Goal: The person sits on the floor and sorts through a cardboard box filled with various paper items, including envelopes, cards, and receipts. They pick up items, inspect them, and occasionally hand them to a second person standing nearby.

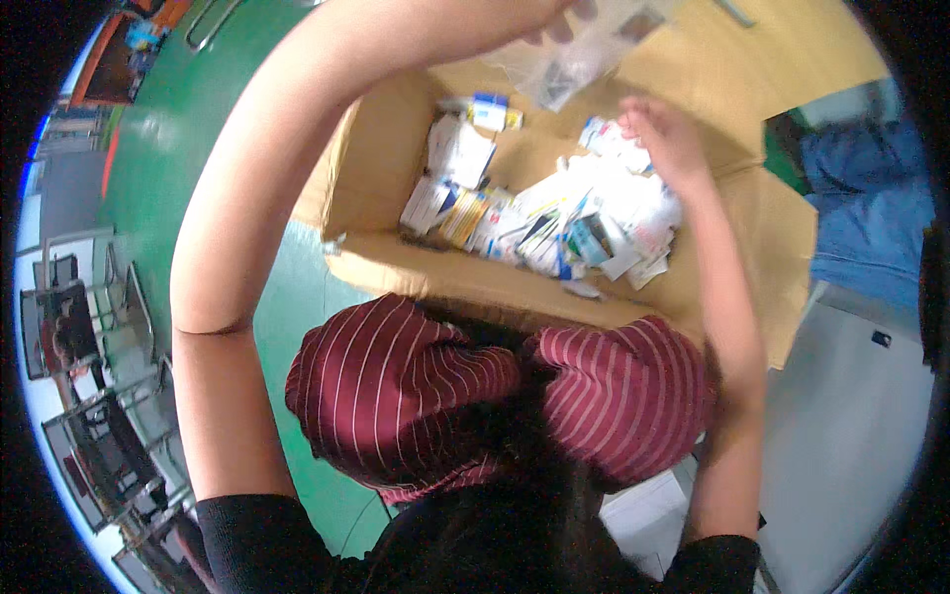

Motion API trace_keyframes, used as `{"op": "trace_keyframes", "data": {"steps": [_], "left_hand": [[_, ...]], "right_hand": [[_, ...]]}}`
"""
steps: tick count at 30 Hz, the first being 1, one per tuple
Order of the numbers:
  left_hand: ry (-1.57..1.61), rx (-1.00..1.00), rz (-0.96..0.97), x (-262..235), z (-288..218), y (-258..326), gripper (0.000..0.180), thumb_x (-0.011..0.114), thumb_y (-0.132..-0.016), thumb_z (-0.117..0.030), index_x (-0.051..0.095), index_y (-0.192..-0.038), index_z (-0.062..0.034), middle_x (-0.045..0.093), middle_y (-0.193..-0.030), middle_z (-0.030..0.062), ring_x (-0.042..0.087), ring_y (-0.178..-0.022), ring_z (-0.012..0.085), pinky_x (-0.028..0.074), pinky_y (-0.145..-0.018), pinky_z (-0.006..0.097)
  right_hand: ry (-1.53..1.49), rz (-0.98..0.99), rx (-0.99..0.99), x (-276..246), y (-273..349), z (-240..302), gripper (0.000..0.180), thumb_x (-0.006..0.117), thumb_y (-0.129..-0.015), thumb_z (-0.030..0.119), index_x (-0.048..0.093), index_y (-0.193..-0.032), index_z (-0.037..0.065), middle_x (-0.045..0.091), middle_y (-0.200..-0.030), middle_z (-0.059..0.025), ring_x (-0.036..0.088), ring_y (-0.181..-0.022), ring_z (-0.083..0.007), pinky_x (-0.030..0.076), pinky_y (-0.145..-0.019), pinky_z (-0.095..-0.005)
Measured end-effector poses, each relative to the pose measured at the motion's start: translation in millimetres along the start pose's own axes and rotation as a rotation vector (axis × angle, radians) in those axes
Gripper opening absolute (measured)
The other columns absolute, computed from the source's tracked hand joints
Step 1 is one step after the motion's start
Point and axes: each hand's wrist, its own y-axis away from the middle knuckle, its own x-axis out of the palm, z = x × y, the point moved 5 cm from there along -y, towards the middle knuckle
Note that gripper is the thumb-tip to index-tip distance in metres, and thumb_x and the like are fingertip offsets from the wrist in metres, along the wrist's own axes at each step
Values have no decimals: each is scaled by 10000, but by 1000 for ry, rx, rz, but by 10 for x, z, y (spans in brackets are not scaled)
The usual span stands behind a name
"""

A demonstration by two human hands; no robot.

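Observation:
At the top of the view my left hand (556,22) is closed on a clear plastic bag (569,64), which hangs over the far side of a cardboard box (381,188). Small dark items show inside the bag. My right hand (668,142) is over the right part of the box, its fingers curled in; whether anything is between them is hidden. Beside those fingertips lies a white and blue packet (606,139). Below it, crumpled white paper or plastic (633,203) and several small printed cartons and leaflets (460,213) cover the box bottom.
The box flaps (772,233) stand folded outward. My knees in dark red striped cloth (416,386) are against its near side. To the right are a grey panel (851,426) and blue fabric (871,208). Several chairs (99,436) stand left on a green floor (188,109).

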Motion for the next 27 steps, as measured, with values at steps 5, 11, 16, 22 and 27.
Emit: {"op": "trace_keyframes", "data": {"steps": [5, 11, 16, 22, 27], "left_hand": [[-151, 167, 177, 64, -431, -539, 90, 465, -785, -13, 435, -870, -14, 557, -754, 81, 564, -659, 140, 465, -563, 242], [-154, 301, 258, 190, -862, -957, 86, 501, -768, -19, 436, -824, -9, 542, -627, 58, 546, -547, 109, 454, -480, 241], [-77, 310, 332, 236, -1119, -1122, 118, 541, -737, -18, 470, -830, -1, 549, -610, 94, 559, -543, 125, 438, -483, 258], [-417, 557, 65, 154, -1288, -1183, 334, 620, -648, -126, 510, -950, -34, 564, -840, 150, 546, -791, 301, 436, -674, 350], [-309, 600, -252, -264, -1244, -610, 538, 645, -657, -212, 429, -1102, 0, 474, -1102, 154, 466, -1020, 269, 357, -873, 340]], "right_hand": [[-455, -305, 4, -635, 642, 516, 485, 506, -805, 357, 398, -1135, 20, 527, -998, -108, 513, -890, -162, 409, -735, -280], [-127, -785, -402, -1272, 894, 1053, 861, 664, -610, 498, 291, -1210, 6, 390, -1182, -150, 405, -1062, -261, 324, -876, -353], [-202, -466, -520, -1480, 865, 1678, 518, 691, -654, 253, 469, -1025, -30, 540, -964, -93, 509, -895, -165, 387, -794, -296], [-213, -327, -409, -1514, 614, 1764, 92, 621, -708, 55, 589, -774, -2, 598, -723, -33, 549, -631, -93, 440, -585, -230], [-245, -550, -326, -2004, 91, 1800, 129, 543, -777, 94, 595, -735, -16, 580, -680, -36, 508, -580, -83, 409, -532, -224]]}}
